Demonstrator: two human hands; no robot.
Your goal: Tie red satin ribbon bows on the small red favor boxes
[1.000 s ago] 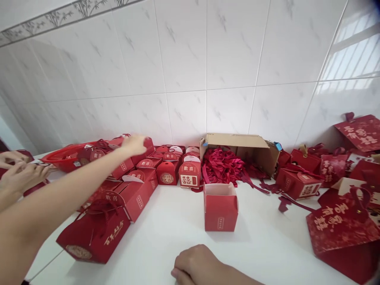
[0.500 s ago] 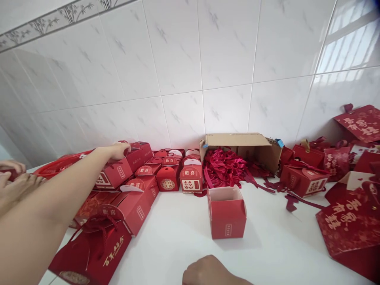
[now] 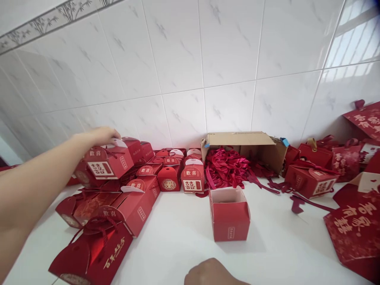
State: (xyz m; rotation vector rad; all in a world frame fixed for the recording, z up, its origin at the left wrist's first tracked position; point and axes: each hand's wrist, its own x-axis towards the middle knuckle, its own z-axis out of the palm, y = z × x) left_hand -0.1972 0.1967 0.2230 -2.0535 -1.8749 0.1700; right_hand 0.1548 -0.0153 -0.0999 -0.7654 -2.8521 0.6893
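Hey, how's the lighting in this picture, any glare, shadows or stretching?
Head view: a bright barred reflection glares on the wall tiles at upper right; head view: a faint, soft shadow lies right of the open box; head view: things near the edges look stretched, probably by a wide lens.

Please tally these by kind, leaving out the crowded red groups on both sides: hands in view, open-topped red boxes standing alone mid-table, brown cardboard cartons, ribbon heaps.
Hands: 2 (left hand, right hand)
Open-topped red box standing alone: 1
Brown cardboard carton: 1
Ribbon heap: 1
Total: 5
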